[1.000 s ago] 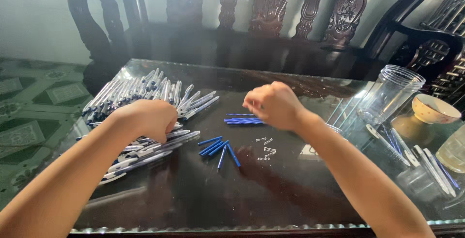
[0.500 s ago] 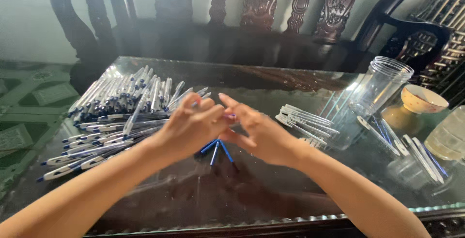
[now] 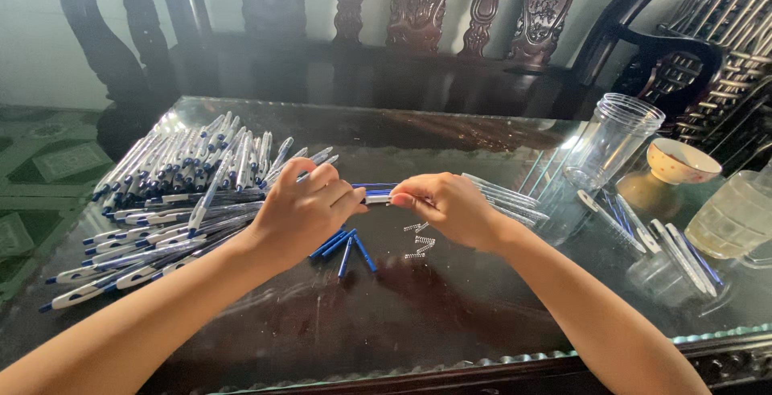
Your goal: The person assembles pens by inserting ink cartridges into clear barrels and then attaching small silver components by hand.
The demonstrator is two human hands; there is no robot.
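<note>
Above the glass table (image 3: 450, 314), pen (image 3: 376, 196) pinched between left hand (image 3: 305, 211), right hand (image 3: 446, 206)

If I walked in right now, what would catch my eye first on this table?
Probably the big heap of white-and-blue pens spread over the left side of the glass-topped table. At the centre, the left hand and right hand meet on one pen, above loose blue refills and small springs. An empty clear jar stands at right.

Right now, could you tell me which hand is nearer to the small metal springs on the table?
Right. The right hand hovers just above the springs, while the left hand sits farther off, left of them.
</note>
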